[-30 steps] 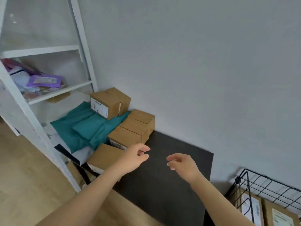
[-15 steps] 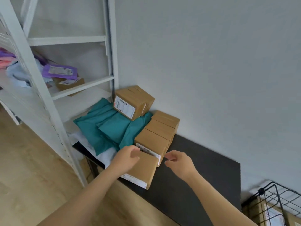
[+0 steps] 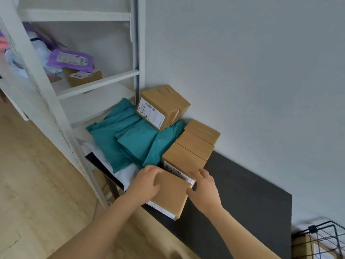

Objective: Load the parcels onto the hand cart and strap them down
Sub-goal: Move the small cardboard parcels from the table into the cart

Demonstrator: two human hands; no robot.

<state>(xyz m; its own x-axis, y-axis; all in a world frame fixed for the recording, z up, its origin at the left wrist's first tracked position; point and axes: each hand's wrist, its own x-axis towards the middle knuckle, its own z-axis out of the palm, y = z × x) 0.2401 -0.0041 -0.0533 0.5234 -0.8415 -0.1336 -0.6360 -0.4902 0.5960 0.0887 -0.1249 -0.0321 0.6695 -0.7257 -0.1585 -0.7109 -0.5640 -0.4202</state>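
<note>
- The flat brown parcel lies broad face up at the near edge of the black worktop; its far edge meets the front of the nearest box in a row of three boxes
- Its outline looks close to square from here, so I cannot tell the long axis; the sides run slantwise, from the near edge up toward the wall, and a thin side face with a white label points at the person
- The left hand sits at the parcel's left side with the forearm coming in from lower left; its fingers are curled over the far left corner and grip it
- The right hand is on the opposite side, wrist raised; its thumb presses the right edge and its fingers bend over the far right corner, so the parcel is clamped between both hands
- Teal mailers are piled left of the row, and a labelled cube box rests tilted on them against the wall
- A white shelf rack stands to the left and holds a purple mailer
- A black wire basket shows at the lower right corner, well apart from the parcel
</note>
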